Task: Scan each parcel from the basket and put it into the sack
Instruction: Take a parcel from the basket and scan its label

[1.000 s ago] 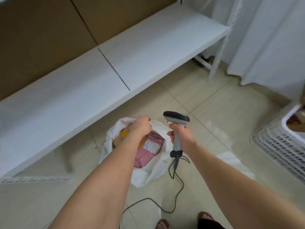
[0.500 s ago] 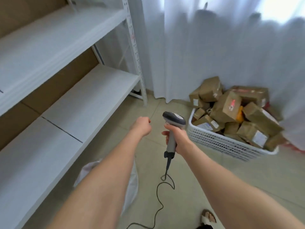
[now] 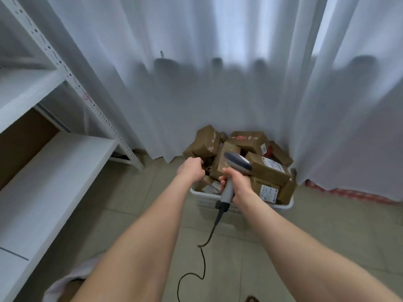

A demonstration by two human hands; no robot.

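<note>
Plainly the parcels (image 3: 268,168) are taped cardboard boxes heaped in the white basket (image 3: 285,205) by the curtain (image 3: 196,94): stiff, likely light, best taken across opposite faces of a top one. The right hand (image 3: 237,184) grips the scanner (image 3: 236,163) by its handle. The left hand (image 3: 191,170) curls at the heap's near edge, fingertips hidden; whether it holds anything I cannot tell. The sack (image 3: 56,286) is mostly hidden behind the left arm (image 3: 135,253).

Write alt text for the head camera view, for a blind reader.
A person's right hand grips a corded barcode scanner near a white basket heaped with brown parcels, while the left hand, fingers curled, is at the pile's left edge. The basket stands on a tiled floor before a white curtain, with white shelving at left.
</note>
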